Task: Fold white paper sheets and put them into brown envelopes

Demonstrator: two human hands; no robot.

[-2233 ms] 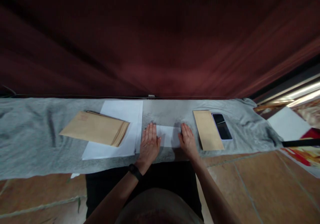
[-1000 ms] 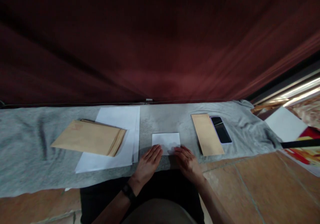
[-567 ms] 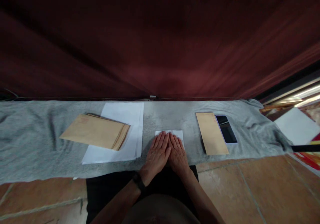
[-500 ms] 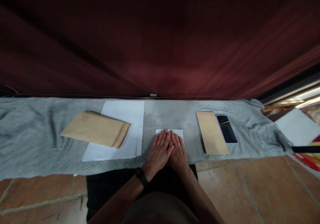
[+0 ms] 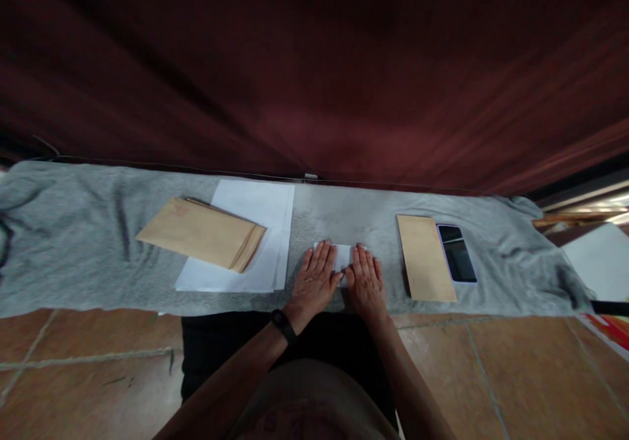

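Observation:
A small white piece of paper (image 5: 343, 255), seemingly folded, lies on the grey cloth in front of me. My left hand (image 5: 314, 277) rests flat over its left part, fingers stretched out. Flat on its right part is my right hand (image 5: 365, 283), its fingers also extended. Between the hands the middle of the paper shows; both its ends are partly covered. The two thumbs point toward each other near the paper's lower edge, slightly apart.
Left of my hands, a stack of brown envelopes (image 5: 201, 232) lies across white sheets (image 5: 255, 198). To the right are a single brown envelope (image 5: 426, 260) and a phone (image 5: 457, 254). Grey cloth (image 5: 88, 230) covers the narrow table; a dark red curtain (image 5: 314, 86) hangs behind.
My hands were side by side, touching, over the paper's middle. They have slid apart toward its left and right ends, uncovering the middle. The view has tilted slightly.

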